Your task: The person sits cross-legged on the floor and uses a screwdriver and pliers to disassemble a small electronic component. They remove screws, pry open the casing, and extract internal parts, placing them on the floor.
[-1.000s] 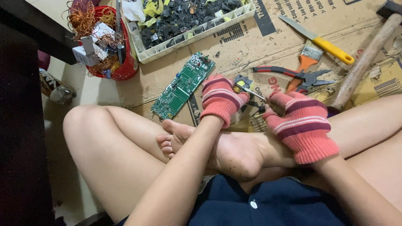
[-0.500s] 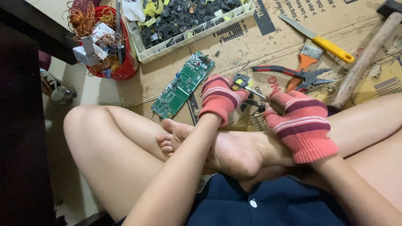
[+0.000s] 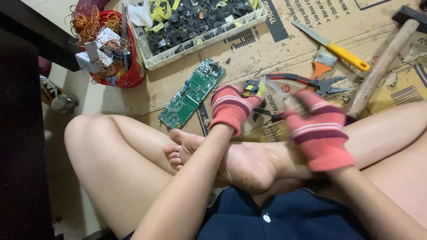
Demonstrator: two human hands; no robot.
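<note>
I sit cross-legged on cardboard with pink striped gloves on both hands. My left hand reaches over my foot and pinches a small yellow-and-black electronic part against the cardboard. My right hand is blurred with motion just right of it. It is closed on a thin metal tool whose tip points at the part. A green circuit board lies just left of my left hand.
Red-handled pliers, an orange brush, a yellow-handled blade and a wooden hammer lie beyond my right hand. A white tray of black scraps and a red basket of copper wire stand at the back left. Dark furniture borders the left.
My right hand has lifted and shifted a little, now blurred, swinging the thin tool toward the small part. My left hand has stayed on the part.
</note>
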